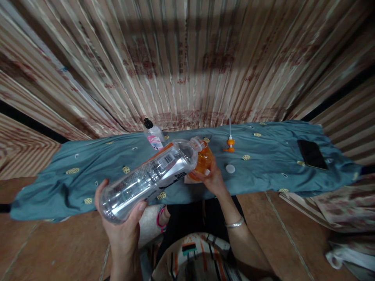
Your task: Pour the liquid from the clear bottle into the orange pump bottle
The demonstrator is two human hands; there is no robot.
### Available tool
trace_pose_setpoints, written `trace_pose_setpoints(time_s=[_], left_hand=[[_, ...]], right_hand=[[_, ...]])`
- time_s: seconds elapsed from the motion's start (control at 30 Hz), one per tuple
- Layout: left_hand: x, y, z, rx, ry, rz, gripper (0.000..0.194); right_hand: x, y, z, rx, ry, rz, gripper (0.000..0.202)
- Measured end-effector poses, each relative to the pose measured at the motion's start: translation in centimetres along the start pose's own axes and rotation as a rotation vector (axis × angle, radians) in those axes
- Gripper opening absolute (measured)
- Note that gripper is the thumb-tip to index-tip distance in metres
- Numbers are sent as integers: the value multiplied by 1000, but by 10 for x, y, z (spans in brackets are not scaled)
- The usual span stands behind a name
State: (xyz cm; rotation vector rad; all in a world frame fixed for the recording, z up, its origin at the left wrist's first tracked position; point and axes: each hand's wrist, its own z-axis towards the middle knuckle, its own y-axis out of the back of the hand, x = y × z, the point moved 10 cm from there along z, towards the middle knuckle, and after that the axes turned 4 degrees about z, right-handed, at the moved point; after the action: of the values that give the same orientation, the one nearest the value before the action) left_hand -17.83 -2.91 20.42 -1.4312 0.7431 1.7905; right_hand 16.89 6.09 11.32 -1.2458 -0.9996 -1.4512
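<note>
My left grip (122, 233) holds a clear plastic bottle (149, 179) over the translucent orange bottle (204, 160) in my right grip (215, 181); wobbling risks spills.

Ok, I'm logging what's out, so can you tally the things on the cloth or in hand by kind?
Bottles: 3 (large clear bottle, orange bottle, pink-labelled bottle)
Loose pump top: 1
Loose white cap: 1
Phone: 1
Total: 6

Clear bottle (149, 181), silver label with barcode, uncapped; tilted, neck toward upper right, mouth at the orange bottle's opening. Orange bottle (204, 160), translucent, pump off, just right of frame centre.
</note>
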Motion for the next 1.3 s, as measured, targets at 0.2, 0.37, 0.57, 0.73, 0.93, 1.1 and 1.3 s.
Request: trace_pose_setpoints(time_s=[0.2,0.37,0.57,0.73,0.93,1.1,1.3], left_hand=[[1,-2,0,-8,19,-6,119],[0,-1,-1,-1,13,10,117],[1,1,-2,4,12,18,117],[-2,-2,-2,3,-1,4,116],[0,-3,-2,-5,22,-12,119],[-4,-4,-2,-6,4,24,119],[-3,-2,-3,0,5,4,118]], right_hand=[[1,0,0,3,9,4,82],[-1,1,0,-1,2,-15,82],[-2,1,-1,11,-6,-43,84],[-1,0,-1,5,-3,-17,84],[2,-1,0,4,9,-4,82],[-3,1,-1,-9,-1,5,82],[-5,2,-1,-17,-10,-19,82]])
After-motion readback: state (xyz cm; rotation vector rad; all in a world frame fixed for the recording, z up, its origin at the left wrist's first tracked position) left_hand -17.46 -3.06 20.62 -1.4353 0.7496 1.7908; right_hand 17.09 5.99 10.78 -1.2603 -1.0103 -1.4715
